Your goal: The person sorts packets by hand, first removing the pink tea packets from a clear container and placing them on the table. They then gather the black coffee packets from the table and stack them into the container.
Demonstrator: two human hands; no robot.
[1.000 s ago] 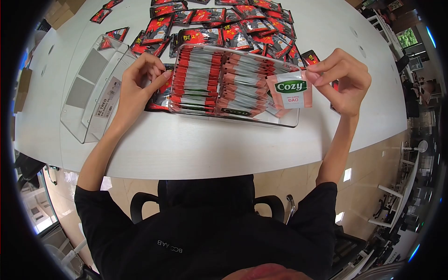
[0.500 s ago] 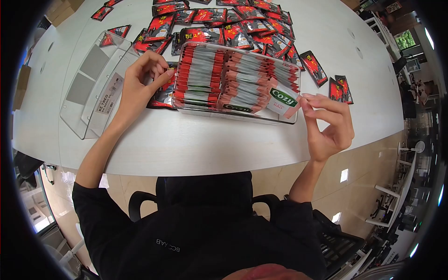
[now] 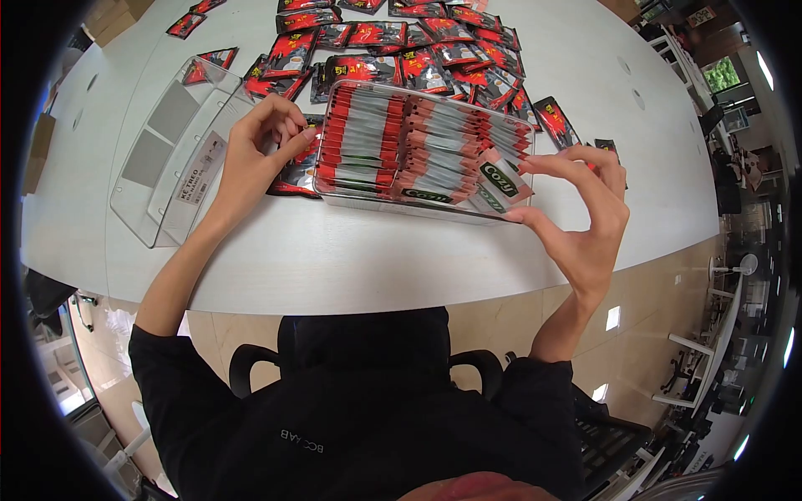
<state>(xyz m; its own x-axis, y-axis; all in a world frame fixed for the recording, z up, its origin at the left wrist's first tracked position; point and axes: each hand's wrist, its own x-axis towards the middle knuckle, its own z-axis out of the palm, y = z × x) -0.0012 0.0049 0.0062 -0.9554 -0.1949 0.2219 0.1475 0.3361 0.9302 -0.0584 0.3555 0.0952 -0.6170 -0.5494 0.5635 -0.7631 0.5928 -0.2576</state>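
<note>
A clear plastic box (image 3: 418, 210) on the white table holds rows of red-and-silver and pink-and-silver sachets. A pink and white Cozy sachet (image 3: 501, 178) lies tilted at the box's right end. Around that end, my right hand (image 3: 581, 196) has its thumb and index finger spread apart, with the thumb by the front corner and the fingertips beside the sachet. My left hand (image 3: 263, 154) is at the box's left wall, fingers curled and thumb tip near the index finger; whether it grips the rim or anything else is unclear. A black-and-red packet (image 3: 299, 177) lies partly beneath it.
Many black-and-red packets (image 3: 426, 71) lie heaped behind the box, with a few scattered at left and right. Another clear container with a white label (image 3: 199, 171) rests at the left. The table's front edge and a chair (image 3: 251, 367) are nearer me.
My right thumb and index finger have parted from their pinch on the Cozy sachet, which now sits lower and more tilted in the box. The box has shifted very slightly.
</note>
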